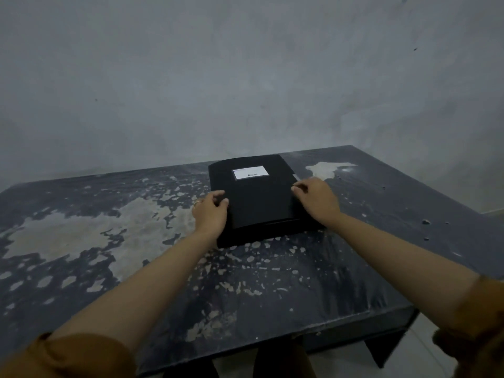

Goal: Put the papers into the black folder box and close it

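The black folder box (256, 200) lies flat on the table with its lid down and a white label (250, 172) near its far end. My left hand (211, 212) rests on the box's left edge, thumb and fingers curled onto the lid. On the right edge sits my right hand (316, 199), its fingertips on the lid. A small white tab (296, 177) pokes out at the right side, just beyond my right fingers. No loose papers are visible outside the box.
The dark table (109, 241) has a worn top with pale patches where the paint has flaked. A grey wall (245, 77) stands right behind it. The table's right edge (436, 203) drops to a pale floor.
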Demonstrator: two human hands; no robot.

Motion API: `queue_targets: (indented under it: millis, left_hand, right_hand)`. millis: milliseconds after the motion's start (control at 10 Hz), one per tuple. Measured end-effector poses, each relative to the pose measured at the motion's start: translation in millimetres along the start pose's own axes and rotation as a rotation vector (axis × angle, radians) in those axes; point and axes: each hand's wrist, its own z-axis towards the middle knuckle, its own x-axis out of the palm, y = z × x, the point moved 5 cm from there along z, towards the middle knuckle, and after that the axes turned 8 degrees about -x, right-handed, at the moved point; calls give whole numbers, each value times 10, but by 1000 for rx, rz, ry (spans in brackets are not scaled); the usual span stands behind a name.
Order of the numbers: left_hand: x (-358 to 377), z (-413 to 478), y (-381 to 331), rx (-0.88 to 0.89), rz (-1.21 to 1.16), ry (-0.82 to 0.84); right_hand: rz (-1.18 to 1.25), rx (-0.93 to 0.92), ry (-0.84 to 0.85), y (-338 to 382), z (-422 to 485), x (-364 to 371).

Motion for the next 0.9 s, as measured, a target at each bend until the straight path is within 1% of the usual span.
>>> queue_targets:
  millis: [100, 200, 300, 400, 600, 700, 800, 900]
  left_hand:
    - [78, 245, -20, -144, -127, 73]
    - [154, 407, -55, -195, -221, 113]
    - [211, 518, -7, -247, -300, 131]
    - [247, 606, 68, -254, -356, 107]
    - [301, 684, 123, -231, -318, 51]
    - [308, 676, 129, -219, -330, 58]
    - [296, 657, 92, -206, -328, 96]
    - [266, 679, 111, -232, -295, 147]
  right_hand:
    - [232, 303, -4, -279, 240, 101]
    - [442, 520, 66, -409, 400, 238]
    - [520, 581, 89, -462, 524, 312]
    - [491, 573, 100, -499, 601, 357]
    - [444, 548, 52, -566, 654, 408]
    - [422, 525, 43, -593, 651, 432]
    - [277, 483, 104, -556, 667, 432]
    - [-18, 409, 101, -479, 638, 400]
